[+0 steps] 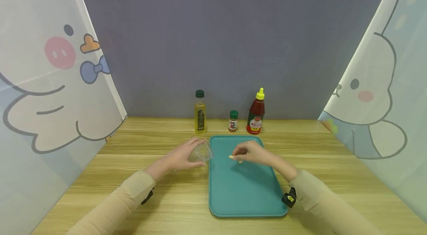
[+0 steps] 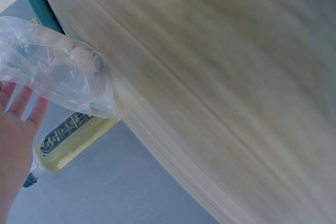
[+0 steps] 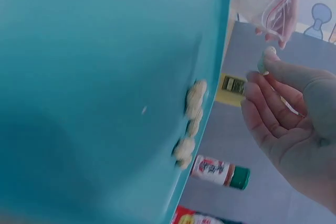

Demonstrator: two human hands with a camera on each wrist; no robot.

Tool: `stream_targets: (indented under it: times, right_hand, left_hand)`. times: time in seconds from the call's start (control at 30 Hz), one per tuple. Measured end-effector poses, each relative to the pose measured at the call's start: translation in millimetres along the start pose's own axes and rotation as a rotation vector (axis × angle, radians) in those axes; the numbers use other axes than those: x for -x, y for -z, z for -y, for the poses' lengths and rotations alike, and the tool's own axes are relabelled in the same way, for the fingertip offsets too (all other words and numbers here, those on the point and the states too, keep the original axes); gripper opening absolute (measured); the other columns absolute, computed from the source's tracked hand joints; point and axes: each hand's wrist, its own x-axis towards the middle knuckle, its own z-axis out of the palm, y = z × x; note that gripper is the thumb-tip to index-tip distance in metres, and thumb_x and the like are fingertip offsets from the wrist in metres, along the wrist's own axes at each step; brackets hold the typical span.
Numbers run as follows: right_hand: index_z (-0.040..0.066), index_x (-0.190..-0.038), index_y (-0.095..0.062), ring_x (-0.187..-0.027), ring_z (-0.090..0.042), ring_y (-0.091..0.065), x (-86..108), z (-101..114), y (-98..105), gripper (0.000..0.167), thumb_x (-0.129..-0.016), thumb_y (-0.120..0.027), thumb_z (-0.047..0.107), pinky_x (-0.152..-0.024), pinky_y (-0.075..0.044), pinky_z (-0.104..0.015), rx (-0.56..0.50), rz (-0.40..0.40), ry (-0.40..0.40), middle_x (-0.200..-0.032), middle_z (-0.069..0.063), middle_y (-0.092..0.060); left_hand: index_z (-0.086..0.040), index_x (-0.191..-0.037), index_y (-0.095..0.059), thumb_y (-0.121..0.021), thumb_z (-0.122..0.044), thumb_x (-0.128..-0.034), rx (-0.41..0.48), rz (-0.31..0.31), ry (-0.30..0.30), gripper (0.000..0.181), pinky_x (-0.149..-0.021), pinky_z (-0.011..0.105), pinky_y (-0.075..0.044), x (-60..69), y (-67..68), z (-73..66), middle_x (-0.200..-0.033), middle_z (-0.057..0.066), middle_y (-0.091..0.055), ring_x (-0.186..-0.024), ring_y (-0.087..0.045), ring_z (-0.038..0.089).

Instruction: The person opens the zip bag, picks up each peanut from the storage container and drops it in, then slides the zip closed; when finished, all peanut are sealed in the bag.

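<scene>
A clear zip-lock bag (image 1: 202,151) is held by my left hand (image 1: 181,156), thumb and fingers at its sides, beside the tray's upper left edge. Tan peanuts (image 2: 86,66) show through the plastic in the left wrist view. Between thumb and fingertips my right hand (image 1: 254,152) pinches a peanut (image 3: 266,59), above the upper part of the teal tray (image 1: 245,194). Several unshelled peanuts (image 3: 195,98) lie in a row on the tray near its far edge. From the head view, my right hand hides most of them.
Behind the tray stand an oil bottle (image 1: 200,114), a small green-capped spice jar (image 1: 233,121) and a ketchup bottle (image 1: 256,114). A grey panel (image 1: 220,42) rises at the back of the wooden table (image 1: 160,142), with cartoon-printed sheets on both sides.
</scene>
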Motion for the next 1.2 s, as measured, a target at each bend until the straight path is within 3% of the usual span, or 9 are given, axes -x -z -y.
stream_targets:
  times: [0.1,0.33,0.67,0.83,1.2]
  right_hand:
    - [0.014,-0.093,-0.071,-0.065,-0.017,-0.063,-8.8,6.5,-4.8,0.014,-0.088,-0.065,0.026,-0.058,-0.05,-0.019,0.006,-0.018,0.029,-0.08,-0.003,-0.07]
    - [0.015,-0.095,-0.071,-0.072,-0.003,-0.061,-30.0,20.7,-16.4,0.016,-0.09,-0.063,0.028,-0.067,-0.052,-0.019,0.033,-0.068,0.086,-0.085,0.004,-0.069]
    - [0.012,-0.097,-0.071,-0.07,-0.001,-0.057,-52.3,35.3,-31.2,0.015,-0.089,-0.064,0.023,-0.064,-0.05,-0.016,0.037,-0.066,0.132,-0.084,0.003,-0.066]
    - [0.011,-0.096,-0.071,-0.065,-0.001,-0.053,-56.3,37.8,-34.9,0.014,-0.089,-0.065,0.021,-0.059,-0.048,-0.016,0.037,-0.077,0.153,-0.08,0.002,-0.062]
    - [0.01,-0.096,-0.071,-0.071,-0.004,-0.058,-56.3,36.2,-35.7,0.011,-0.089,-0.065,0.014,-0.064,-0.051,-0.016,0.034,-0.095,0.167,-0.085,0.001,-0.063]
  left_hand:
    - [-0.013,-0.146,-0.032,-0.066,-0.053,-0.0813,0.005,-0.006,-0.007,0.083,-0.103,0.042,-0.043,0.1,-0.4,0.3,-0.138,0.001,-0.043,-0.124,-0.048,0.023]
    - [-0.016,-0.146,-0.033,-0.065,-0.054,-0.0812,0.019,-0.019,-0.02,0.082,-0.1,0.04,-0.046,1.0,-1.3,1.5,-0.136,0.0,-0.045,-0.121,-0.05,0.02]
    - [-0.013,-0.146,-0.032,-0.058,-0.06,-0.0829,0.023,-0.01,-0.029,0.083,-0.1,0.041,-0.045,0.5,-1.9,2.5,-0.139,0.001,-0.043,-0.125,-0.047,0.022]
    - [-0.013,-0.146,-0.032,-0.058,-0.06,-0.0828,0.019,-0.008,-0.029,0.083,-0.102,0.041,-0.044,-0.3,-2.2,2.3,-0.139,0.001,-0.042,-0.126,-0.046,0.022]
    - [-0.012,-0.146,-0.032,-0.06,-0.056,-0.0841,0.022,-0.018,-0.043,0.08,-0.102,0.041,-0.044,-0.1,-1.1,1.0,-0.139,0.001,-0.042,-0.125,-0.047,0.022]
